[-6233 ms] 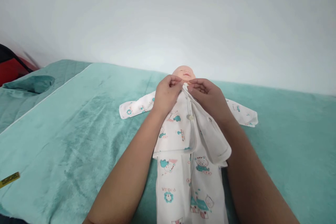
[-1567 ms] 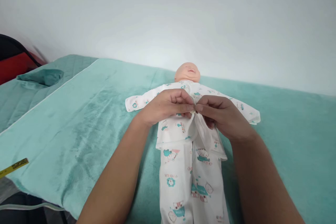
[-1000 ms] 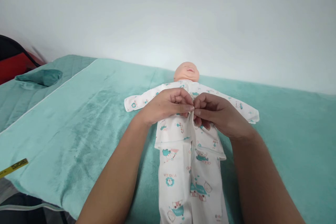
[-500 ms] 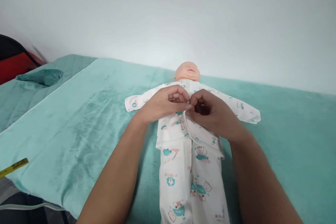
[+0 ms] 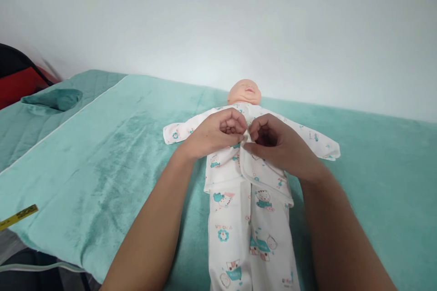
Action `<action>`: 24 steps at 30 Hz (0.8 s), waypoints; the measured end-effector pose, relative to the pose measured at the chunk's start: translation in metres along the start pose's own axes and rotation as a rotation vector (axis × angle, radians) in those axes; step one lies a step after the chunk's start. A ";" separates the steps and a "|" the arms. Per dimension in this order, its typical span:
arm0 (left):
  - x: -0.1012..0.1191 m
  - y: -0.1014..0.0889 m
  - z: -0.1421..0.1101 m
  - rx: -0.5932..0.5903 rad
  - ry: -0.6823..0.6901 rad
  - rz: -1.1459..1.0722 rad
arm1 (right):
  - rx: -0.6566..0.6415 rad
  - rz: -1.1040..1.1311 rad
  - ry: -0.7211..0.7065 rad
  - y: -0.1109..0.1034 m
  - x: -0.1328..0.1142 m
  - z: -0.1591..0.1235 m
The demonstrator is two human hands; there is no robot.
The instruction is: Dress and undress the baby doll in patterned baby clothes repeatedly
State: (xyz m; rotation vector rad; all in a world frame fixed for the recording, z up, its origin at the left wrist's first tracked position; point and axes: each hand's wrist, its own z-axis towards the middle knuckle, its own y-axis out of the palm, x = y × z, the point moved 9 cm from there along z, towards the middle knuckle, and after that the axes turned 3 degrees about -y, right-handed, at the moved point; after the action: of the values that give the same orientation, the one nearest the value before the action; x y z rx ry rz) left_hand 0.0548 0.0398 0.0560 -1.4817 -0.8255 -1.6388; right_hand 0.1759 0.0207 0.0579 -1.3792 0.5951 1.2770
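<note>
A baby doll [image 5: 244,92] lies on its back on a teal blanket [image 5: 102,168], dressed in a white printed top [image 5: 235,163] and matching trousers [image 5: 251,245]. Both my hands meet over the doll's chest. My left hand [image 5: 215,132] is curled, pinching the left edge of the top's front. My right hand [image 5: 276,148] is closed on the right front flap, fingertips touching the left hand's. The spot they pinch is hidden by the fingers.
A darker teal folded cloth [image 5: 53,99] lies at the far left on a quilted cover. A red and black object [image 5: 17,84] stands at the left edge. A yellow strip [image 5: 17,217] lies near the blanket's front left. A pale wall runs behind.
Over six seconds my hands came down from the doll's collar to mid-chest. In the last second the loose right flap has been drawn across and lies flatter over the front.
</note>
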 end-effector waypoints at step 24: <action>-0.003 0.006 0.002 -0.088 -0.007 -0.046 | 0.053 0.466 0.050 -0.010 0.016 0.002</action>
State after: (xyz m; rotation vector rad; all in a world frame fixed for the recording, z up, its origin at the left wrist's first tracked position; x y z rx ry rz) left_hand 0.0610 0.0385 0.0530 -1.5403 -0.8060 -1.7240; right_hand 0.1890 0.0300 0.0472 -1.2718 1.0196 1.5820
